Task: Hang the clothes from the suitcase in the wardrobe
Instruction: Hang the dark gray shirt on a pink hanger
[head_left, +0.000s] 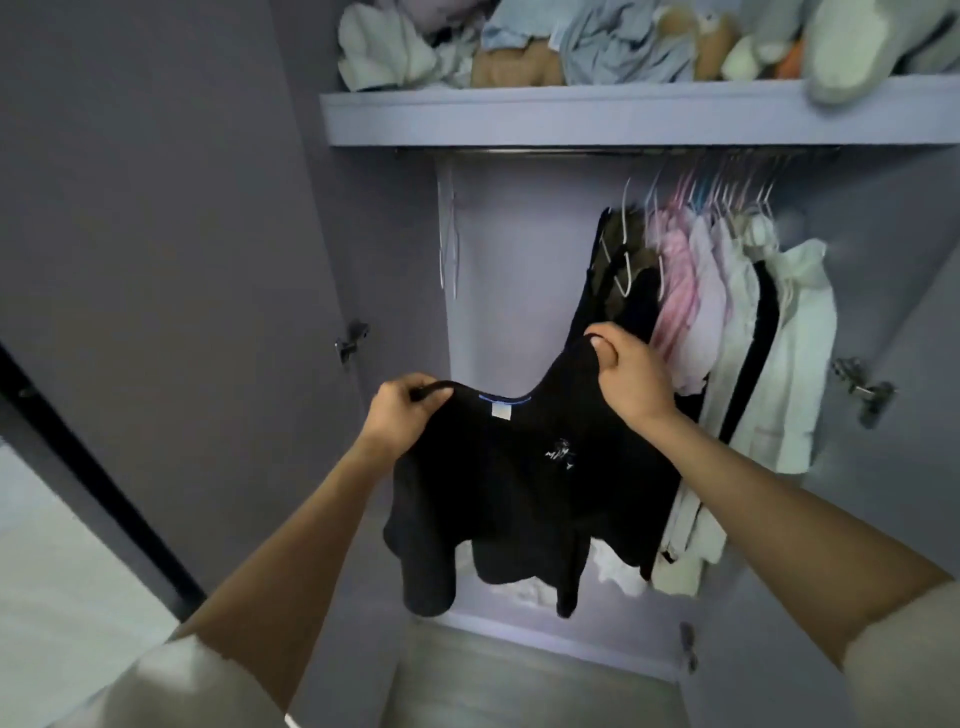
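A black T-shirt with a small white chest logo and a white neck label hangs in front of the open wardrobe. My left hand grips its left shoulder; my right hand pinches the right shoulder a bit higher. The rail runs under the shelf, with its left half bare. An empty white hanger hangs at the rail's far left. The suitcase is out of view.
Hung clothes, black, pink and white, crowd the rail's right half on white hangers. The shelf above holds piled clothes and soft toys. Wardrobe doors stand open on both sides. White cloth lies on the wardrobe floor.
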